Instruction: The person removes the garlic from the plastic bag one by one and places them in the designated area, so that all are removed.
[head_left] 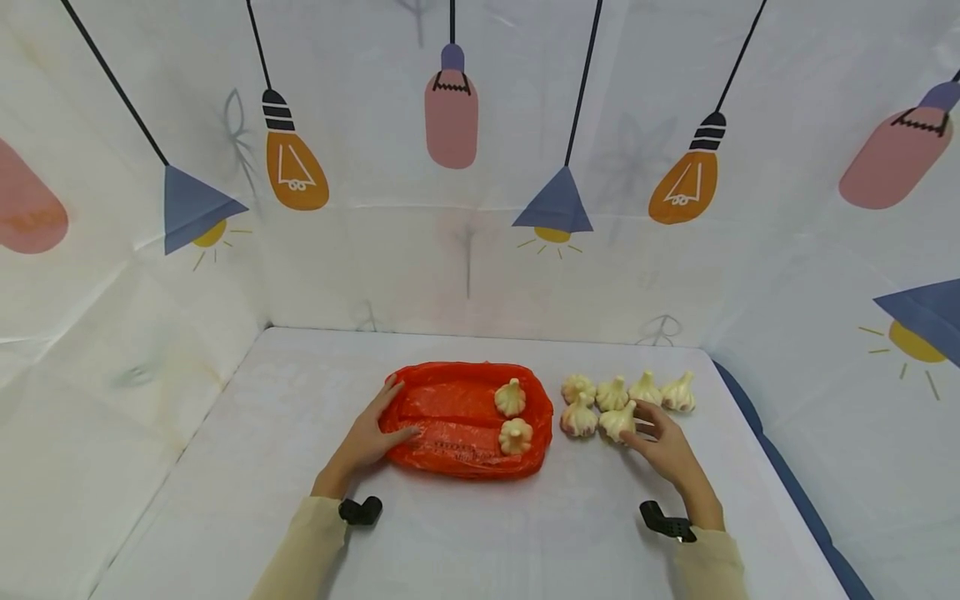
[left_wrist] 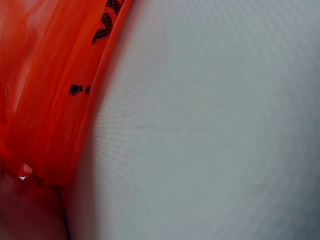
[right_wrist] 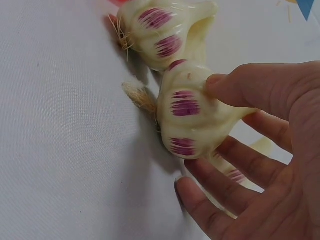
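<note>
My left hand (head_left: 365, 433) rests spread at the left end of a shallow container covered in a red plastic bag (head_left: 450, 406), its thumb lying over the rim. In the left wrist view the red bag (left_wrist: 55, 75) shows dark print. Two garlic bulbs, a back one (head_left: 511, 398) and a front one (head_left: 516, 436), sit in the container's right side. To the right of it, my right hand (head_left: 663, 446) pinches a glossy garlic bulb (right_wrist: 187, 112) with purple streaks and a tuft of roots, thumb on one side and fingers on the other.
Beside the held bulb lies another garlic bulb (head_left: 579, 417). Several more garlic bulbs (head_left: 612, 395) form a row behind these two. The white table (head_left: 480, 542) meets a lamp-patterned sheet (head_left: 360, 258) at the back and sides.
</note>
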